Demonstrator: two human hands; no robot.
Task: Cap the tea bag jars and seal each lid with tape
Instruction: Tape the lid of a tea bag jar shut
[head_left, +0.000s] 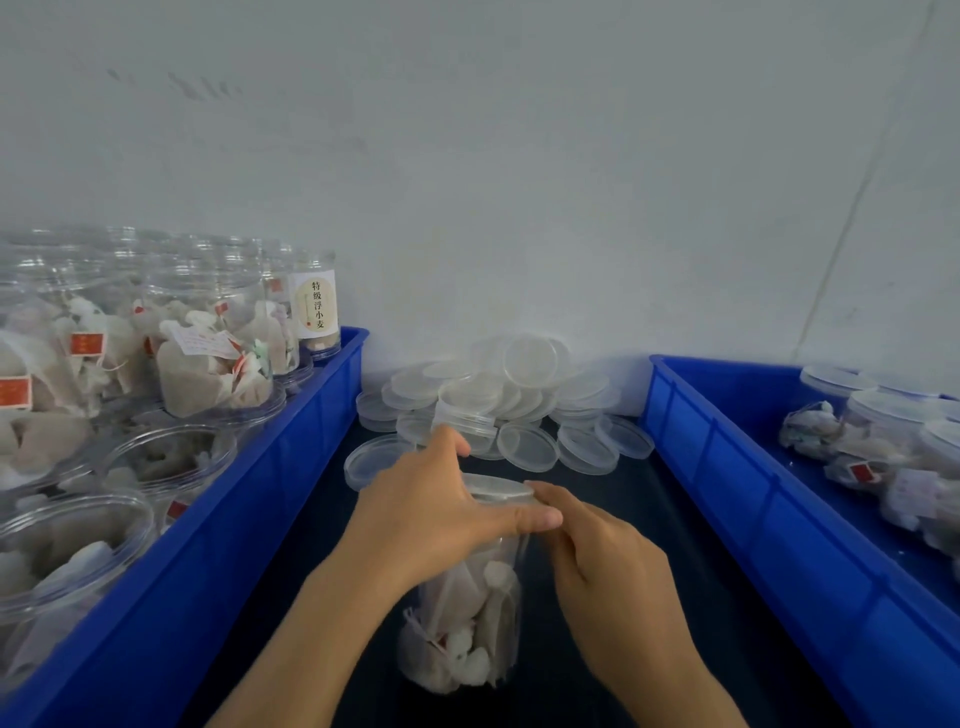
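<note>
Jar upright between both hands, long axis vertical. Left hand curls over lid, fingers wrapping rim from above. Right hand pinches lid edge just beside. Spare lids beyond fingertips; no tape visible.

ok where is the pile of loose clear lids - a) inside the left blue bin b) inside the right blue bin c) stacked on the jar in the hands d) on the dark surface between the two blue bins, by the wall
d: the loose lids lie heaped on the dark surface against the wall, between the left blue bin and the right blue bin, beyond the jar the hands hold.
</note>
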